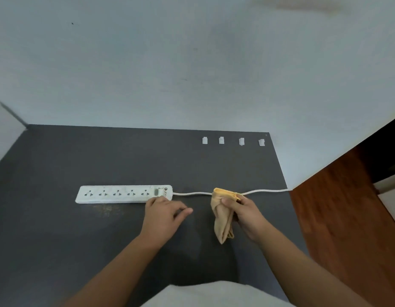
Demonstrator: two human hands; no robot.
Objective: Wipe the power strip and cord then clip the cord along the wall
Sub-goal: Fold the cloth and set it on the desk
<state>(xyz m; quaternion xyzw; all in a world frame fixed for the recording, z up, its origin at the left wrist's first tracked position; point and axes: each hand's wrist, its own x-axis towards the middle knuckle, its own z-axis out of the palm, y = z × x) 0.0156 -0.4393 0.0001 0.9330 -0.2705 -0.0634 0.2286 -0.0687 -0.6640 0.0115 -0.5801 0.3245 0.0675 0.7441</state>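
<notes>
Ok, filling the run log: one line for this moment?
right hand wraps cloth around cord | left hand steadies power strip | clips empty

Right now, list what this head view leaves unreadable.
- Cord: its far end disappears behind the wall corner at right; the plug is unseen.
- Cord under the cloth: covered by its fold and the right hand.
- Four clips: too small to tell their shape.
- Power strip logo: too small to read.
</notes>
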